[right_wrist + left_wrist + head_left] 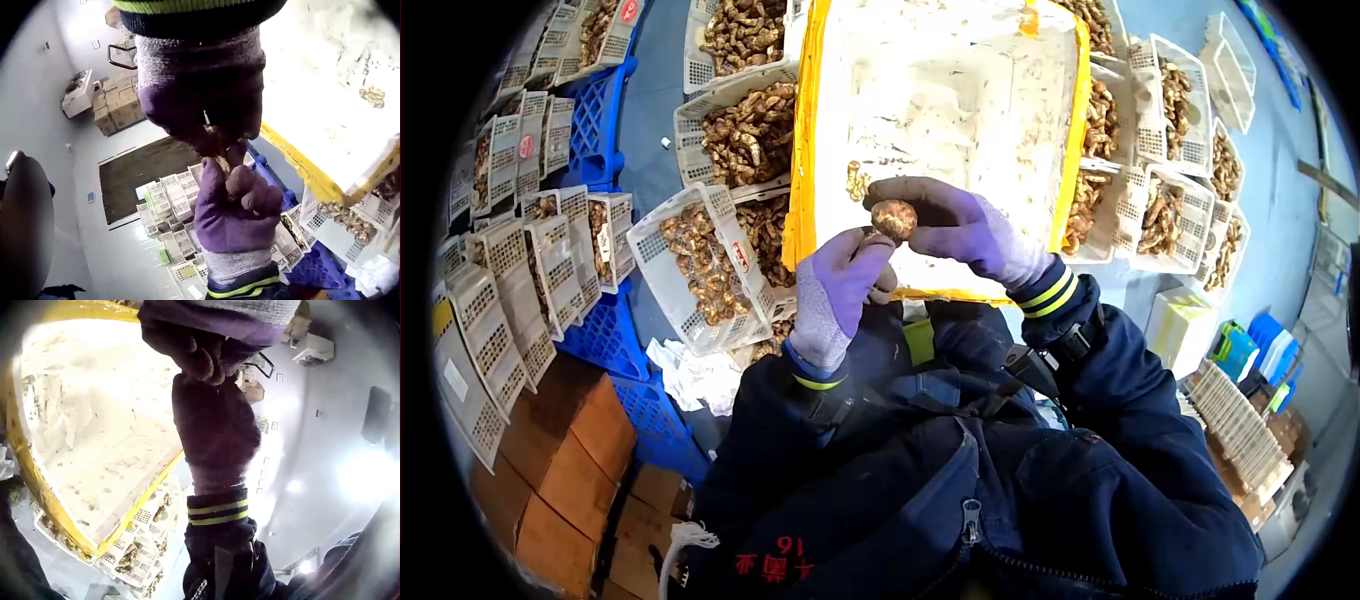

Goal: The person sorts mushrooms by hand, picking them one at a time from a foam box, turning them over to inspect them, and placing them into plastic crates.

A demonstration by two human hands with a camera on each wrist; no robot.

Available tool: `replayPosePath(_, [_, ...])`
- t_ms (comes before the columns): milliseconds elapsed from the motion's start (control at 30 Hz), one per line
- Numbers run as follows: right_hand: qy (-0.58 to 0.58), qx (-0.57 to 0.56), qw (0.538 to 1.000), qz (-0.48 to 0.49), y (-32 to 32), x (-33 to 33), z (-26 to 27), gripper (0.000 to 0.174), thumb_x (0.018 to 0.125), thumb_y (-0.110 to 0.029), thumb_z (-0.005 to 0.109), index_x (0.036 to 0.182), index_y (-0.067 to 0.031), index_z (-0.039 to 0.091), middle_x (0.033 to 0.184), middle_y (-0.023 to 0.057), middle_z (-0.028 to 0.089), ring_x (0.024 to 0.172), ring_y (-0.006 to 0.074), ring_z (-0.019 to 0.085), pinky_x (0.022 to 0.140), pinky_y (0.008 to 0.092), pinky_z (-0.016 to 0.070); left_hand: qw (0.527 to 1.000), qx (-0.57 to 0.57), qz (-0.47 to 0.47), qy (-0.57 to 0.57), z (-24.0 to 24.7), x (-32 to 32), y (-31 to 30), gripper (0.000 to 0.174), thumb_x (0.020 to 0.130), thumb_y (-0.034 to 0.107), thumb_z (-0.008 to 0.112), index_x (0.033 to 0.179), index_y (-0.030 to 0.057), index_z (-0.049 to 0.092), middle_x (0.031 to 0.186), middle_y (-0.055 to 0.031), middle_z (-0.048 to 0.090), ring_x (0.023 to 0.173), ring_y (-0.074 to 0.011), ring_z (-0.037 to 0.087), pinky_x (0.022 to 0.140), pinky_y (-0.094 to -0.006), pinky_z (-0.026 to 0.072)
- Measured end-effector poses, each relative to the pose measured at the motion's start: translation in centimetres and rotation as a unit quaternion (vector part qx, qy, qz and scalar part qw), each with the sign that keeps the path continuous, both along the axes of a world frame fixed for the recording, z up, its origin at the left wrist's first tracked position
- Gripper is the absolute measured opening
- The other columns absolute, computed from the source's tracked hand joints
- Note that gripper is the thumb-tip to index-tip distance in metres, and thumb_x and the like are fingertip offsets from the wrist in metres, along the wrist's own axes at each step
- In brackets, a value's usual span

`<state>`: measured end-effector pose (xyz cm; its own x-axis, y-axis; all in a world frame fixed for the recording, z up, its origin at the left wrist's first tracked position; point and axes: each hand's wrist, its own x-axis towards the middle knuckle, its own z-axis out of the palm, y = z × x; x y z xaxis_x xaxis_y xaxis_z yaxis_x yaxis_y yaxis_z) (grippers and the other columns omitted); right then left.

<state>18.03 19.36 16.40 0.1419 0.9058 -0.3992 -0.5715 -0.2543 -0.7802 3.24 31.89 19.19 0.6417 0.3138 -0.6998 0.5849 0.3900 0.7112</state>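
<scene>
A round brown mushroom (894,220) is held between both gloved hands above the near edge of a white box (798,200) with yellow tape. The left hand (836,290) pinches its lower end; the right hand (975,228) grips its cap from the other side. Seen from the right wrist, the right hand (200,87) is above and the left hand (240,219) below, with part of the mushroom (215,137) between their fingertips. In the left wrist view the left hand (206,337) and right hand (215,431) meet, hiding the mushroom.
A small mushroom cluster (857,182) lies inside the box. White perforated baskets (690,310) of brown mushrooms stand on both sides. Stacked baskets, blue crates (650,425) and cardboard boxes (580,475) are at the left. White crumpled plastic (700,375) lies near the left sleeve.
</scene>
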Motion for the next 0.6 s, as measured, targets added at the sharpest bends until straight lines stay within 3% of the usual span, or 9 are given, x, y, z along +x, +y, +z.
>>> replayPosePath(67, [-0.038,-0.030,0.999,0.007,0.1,0.2,-0.2,0.056,0.084,-0.014,0.060,0.138,-0.0017,0.048,0.128,0.0110,0.058,0.120,0.0197,0.053,0.105,0.0318,0.0397,0.999,-0.010,-0.027,0.024,-0.3,0.1,0.1,0.029,0.096,0.024,0.052,0.094,-0.0027,0.062,0.072,-0.0071,0.063,0.062,-0.0101,0.058,0.057,-0.0218,0.0443])
replayPosePath(167, [-0.083,0.008,0.996,0.008,0.0,0.4,-2.0,0.053,0.085,-0.016,0.061,0.134,-0.0002,0.051,0.124,0.0112,0.061,0.117,0.0201,0.055,0.103,0.0322,0.0412,0.966,-0.247,0.062,0.037,-0.8,-0.2,0.6,0.033,0.099,0.029,0.047,0.101,-0.0018,0.060,0.084,-0.0108,0.066,0.067,-0.0129,0.061,0.061,-0.0236,0.0479])
replayPosePath(200, [-0.081,0.026,0.996,0.009,-0.2,0.4,-2.7,0.053,0.085,-0.017,0.061,0.134,0.0003,0.051,0.124,0.0116,0.061,0.117,0.0203,0.055,0.103,0.0325,0.0413,0.923,-0.375,0.082,-0.029,-1.7,-1.5,1.2,0.035,0.099,0.029,0.045,0.113,-0.0007,0.056,0.097,-0.0132,0.066,0.073,-0.0142,0.063,0.064,-0.0254,0.0498])
replayPosePath(300, [-0.038,0.048,0.998,-0.016,-0.3,-0.1,-3.8,0.053,0.086,-0.018,0.059,0.134,0.0035,0.050,0.127,0.0134,0.059,0.119,0.0223,0.055,0.104,0.0342,0.0412,0.927,-0.368,0.041,-0.057,-2.5,-2.4,1.3,0.039,0.098,0.028,0.048,0.124,-0.0010,0.050,0.103,-0.0132,0.065,0.078,-0.0143,0.064,0.065,-0.0254,0.0495])
replayPosePath(367, [-0.031,0.031,0.997,-0.057,0.1,-0.7,-2.8,0.051,0.088,-0.018,0.057,0.133,0.0044,0.049,0.128,0.0140,0.058,0.118,0.0230,0.055,0.104,0.0348,0.0415,0.964,-0.258,0.014,-0.058,-2.1,-2.1,1.1,0.045,0.095,0.025,0.053,0.130,-0.0033,0.048,0.105,-0.0122,0.064,0.081,-0.0137,0.063,0.069,-0.0239,0.0490])
replayPosePath(400, [-0.072,0.025,0.992,-0.100,-0.1,-1.4,-5.3,0.034,0.090,-0.014,0.055,0.119,0.0023,0.062,0.125,0.0136,0.060,0.114,0.0204,0.058,0.096,0.0315,0.0480,0.981,-0.188,-0.001,-0.048,-2.0,-1.8,0.9,0.046,0.094,0.024,0.054,0.131,-0.0039,0.047,0.105,-0.0120,0.064,0.081,-0.0136,0.063,0.070,-0.0237,0.0489])
replayPosePath(433, [-0.069,-0.012,0.993,-0.097,-0.4,-1.4,-5.6,0.036,0.090,-0.015,0.056,0.121,0.0024,0.061,0.124,0.0128,0.060,0.113,0.0193,0.058,0.095,0.0308,0.0482,0.992,-0.118,-0.017,-0.038,-1.9,-1.5,0.8,0.047,0.094,0.023,0.056,0.131,-0.0046,0.047,0.105,-0.0117,0.064,0.081,-0.0134,0.063,0.071,-0.0235,0.0488])
replayPosePath(500, [-0.061,-0.083,0.990,-0.093,-0.9,-1.4,-5.8,0.039,0.090,-0.016,0.056,0.124,0.0027,0.059,0.122,0.0111,0.061,0.110,0.0172,0.059,0.093,0.0295,0.0488,0.995,-0.085,0.050,-0.019,-1.6,-0.9,0.3,0.046,0.090,0.013,0.063,0.130,-0.0062,0.049,0.102,-0.0096,0.065,0.081,-0.0112,0.062,0.070,-0.0224,0.0499])
replayPosePath(600, [0.054,-0.120,0.987,-0.095,-1.9,-1.9,-5.2,0.041,0.093,-0.020,0.056,0.128,0.0005,0.056,0.120,0.0100,0.062,0.106,0.0167,0.060,0.092,0.0298,0.0491,0.994,-0.057,0.088,0.016,-1.6,-0.1,-0.6,0.046,0.089,0.008,0.065,0.129,-0.0065,0.050,0.101,-0.0086,0.066,0.082,-0.0100,0.062,0.069,-0.0216,0.0505])
